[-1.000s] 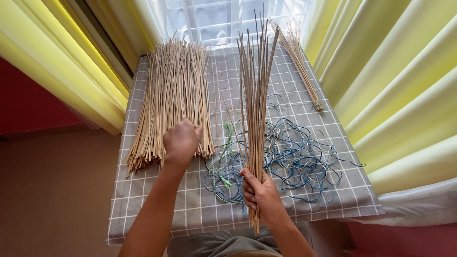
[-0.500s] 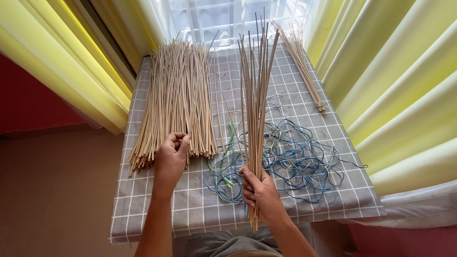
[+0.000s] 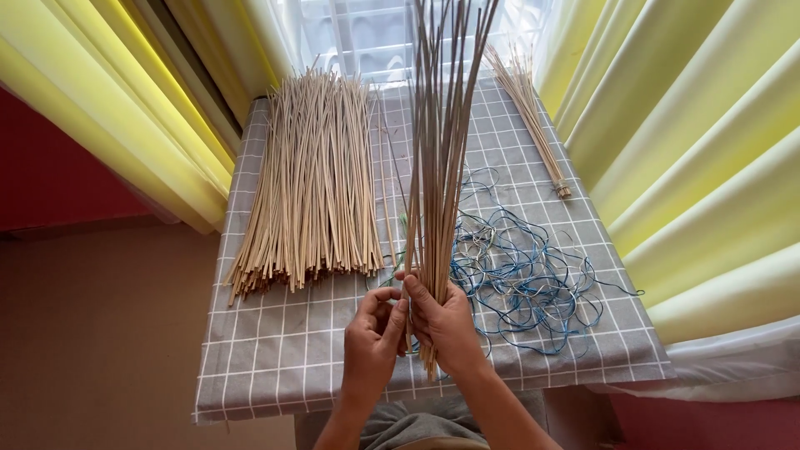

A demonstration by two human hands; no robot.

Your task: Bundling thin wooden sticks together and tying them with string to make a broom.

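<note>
Right hand (image 3: pixel 446 325) clamped around the lower part of a bundle of thin reed sticks (image 3: pixel 437 158), held upright; short ends stick out below the fist. Left hand (image 3: pixel 372 342) pinches closed on the same bundle from the left, fingertips (image 3: pixel 397 307) touching the sticks. Left of them: loose pile of pale sticks (image 3: pixel 312 187) on the grey checked tablecloth (image 3: pixel 275 358). Right: tangled blue cord (image 3: pixel 521 275). Far right: small tied stick bunch (image 3: pixel 533 125). Yellow curtains (image 3: pixel 708 150) flank the table.

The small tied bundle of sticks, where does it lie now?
In the head view, the small tied bundle lies at the far right of the checked table, beside the yellow curtain, beyond the tangle of blue cords.
</note>
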